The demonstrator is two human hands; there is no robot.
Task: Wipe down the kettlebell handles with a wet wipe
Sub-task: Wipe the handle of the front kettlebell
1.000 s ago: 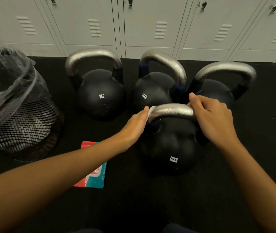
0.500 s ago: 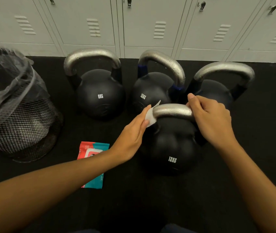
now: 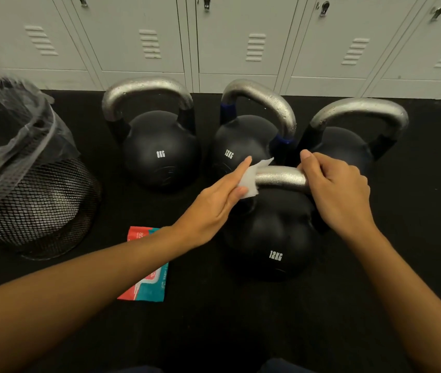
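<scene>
Wipe contact has changed at centre frame: the left hand (image 3: 214, 208), fingers straight and pinching the wet wipe (image 3: 253, 181) against the thumb, has drawn it off the left bend of the front kettlebell handle (image 3: 281, 177) it was pressed to a second ago. At centre right, the right hand (image 3: 340, 189) stays curled round the handle's other end, which suggests this handle is nearly finished or the wipe is being repositioned

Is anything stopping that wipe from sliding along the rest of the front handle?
Yes: the right hand grips the handle's right end, so the wipe, held by the left hand, can't cover that part.
</scene>
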